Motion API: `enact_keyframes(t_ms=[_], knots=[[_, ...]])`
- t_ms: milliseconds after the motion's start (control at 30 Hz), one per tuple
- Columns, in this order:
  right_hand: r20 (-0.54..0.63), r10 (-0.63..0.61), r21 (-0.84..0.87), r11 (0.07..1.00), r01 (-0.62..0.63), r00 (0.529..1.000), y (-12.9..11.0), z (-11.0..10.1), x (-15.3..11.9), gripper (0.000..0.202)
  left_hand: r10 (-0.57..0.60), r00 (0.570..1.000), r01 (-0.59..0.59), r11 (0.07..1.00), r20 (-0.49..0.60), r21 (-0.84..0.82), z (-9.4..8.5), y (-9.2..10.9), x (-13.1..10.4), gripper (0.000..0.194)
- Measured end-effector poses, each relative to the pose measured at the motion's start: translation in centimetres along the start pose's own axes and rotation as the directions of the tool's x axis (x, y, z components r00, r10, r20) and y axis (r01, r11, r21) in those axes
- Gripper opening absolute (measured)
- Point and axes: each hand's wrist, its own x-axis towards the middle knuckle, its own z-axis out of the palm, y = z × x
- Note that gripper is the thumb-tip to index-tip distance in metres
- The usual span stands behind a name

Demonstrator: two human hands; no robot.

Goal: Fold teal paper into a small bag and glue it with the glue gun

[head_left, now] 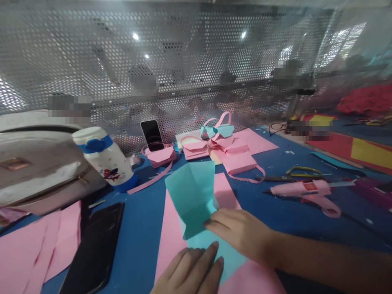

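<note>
A folded sheet of light blue paper (194,192) lies on pink paper (167,241), its far part standing up in creased panels. My left hand (192,269) rests at the near left part of the blue paper, fingers stretched out. From the right, my right hand (239,230) reaches across, its fingertips on the blue paper beside the raised fold; its fingers lie close together and extended. Whether either hand pinches the paper does not show.
Small pink paper bags (240,161) stand behind the sheet. A pink glue gun (306,190) and scissors (303,170) lie right. On the left are a black phone (94,249), a white bottle (105,159), pink sheets (27,249) and a grey bag (45,163).
</note>
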Motion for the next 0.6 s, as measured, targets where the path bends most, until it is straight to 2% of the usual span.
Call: enact_keyframes(t_ms=[200, 333, 433, 600], knots=[[0.119, 0.087, 0.093, 0.991, -0.098, 0.989, -0.17, -0.18, 0.17, 0.022, -0.016, 1.000, 0.015, 0.999, -0.015, -0.033, -0.04, -0.04, 0.15, 0.035], [0.140, 0.101, 0.089, 0.989, -0.114, 0.985, -0.24, -0.38, 0.14, 0.023, -0.017, 0.999, 0.016, 0.999, -0.028, -0.045, 0.02, 0.12, 0.38, 0.037], [0.146, 0.096, 0.102, 0.989, -0.111, 0.985, -0.27, -0.44, 0.15, 0.024, -0.049, 0.996, 0.045, 0.998, -0.076, -0.054, 0.19, 0.30, 0.45, 0.040], [0.144, 0.100, 0.127, 0.985, -0.119, 0.984, -0.26, -0.38, 0.18, 0.027, -0.041, 0.998, 0.038, 0.998, -0.057, -0.047, 0.26, 0.28, 0.34, 0.039]])
